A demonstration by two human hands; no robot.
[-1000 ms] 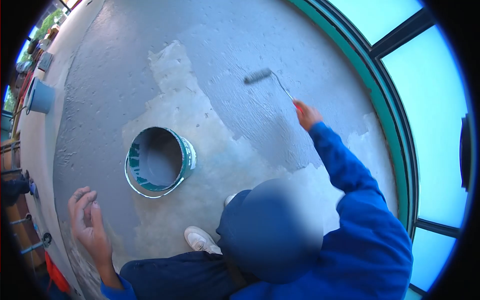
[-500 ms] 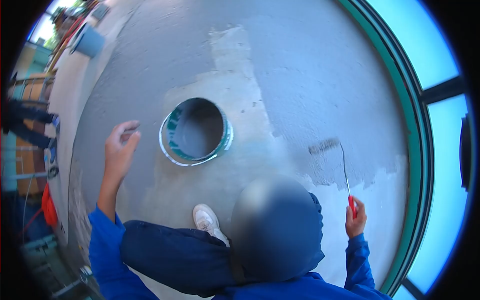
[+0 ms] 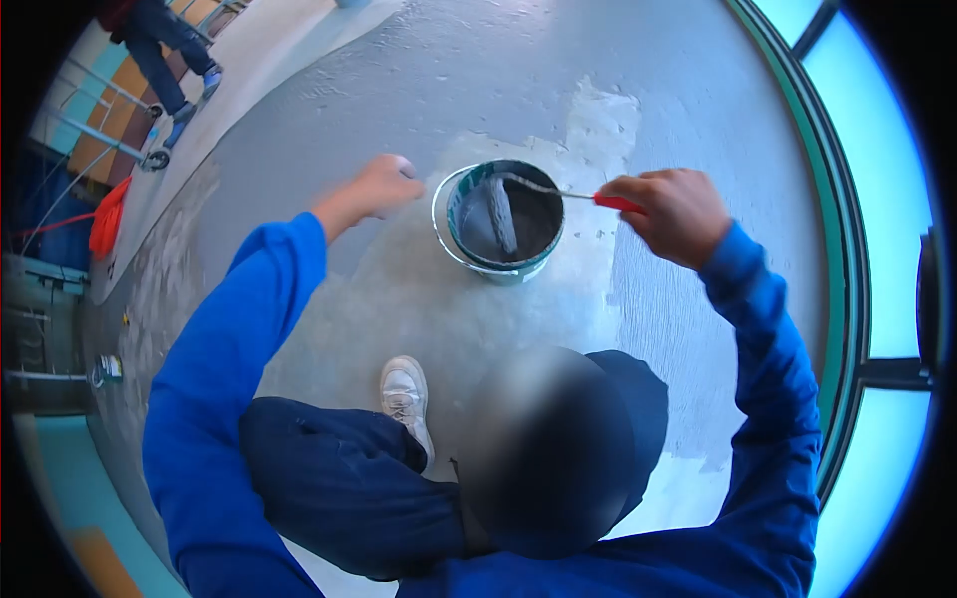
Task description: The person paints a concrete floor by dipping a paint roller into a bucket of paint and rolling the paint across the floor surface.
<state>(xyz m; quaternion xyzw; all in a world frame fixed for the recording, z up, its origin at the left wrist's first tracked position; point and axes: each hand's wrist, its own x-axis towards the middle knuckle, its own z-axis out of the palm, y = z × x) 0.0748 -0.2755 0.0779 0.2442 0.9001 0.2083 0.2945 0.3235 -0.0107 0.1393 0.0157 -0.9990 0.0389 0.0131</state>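
A paint roller (image 3: 504, 217) with grey paint on it is inside the opening of a green bucket (image 3: 539, 261), over grey paint. Its red handle (image 3: 619, 203) is gripped by my right hand (image 3: 676, 214), to the right of the bucket. My left hand (image 3: 387, 186), slightly blurred, is in the air left of the bucket's raised wire handle (image 3: 436, 216); its fingers are curled, and whatever they may hold is too small to tell. Wet grey paint (image 3: 399, 90) covers the floor beyond and beside the bucket, around a paler unpainted strip (image 3: 601, 125).
At the upper left a person (image 3: 159, 50) stands near a wheeled metal frame (image 3: 120, 145). An orange bundle (image 3: 108, 217) lies at the left. A green-edged window wall (image 3: 842, 299) runs along the right. My white shoe (image 3: 404, 399) is on the floor below the bucket.
The roller has gone from the floor at the right into the bucket, carried by my right hand. My left hand has moved toward the bucket. The view has shifted, bringing more of the person into sight.
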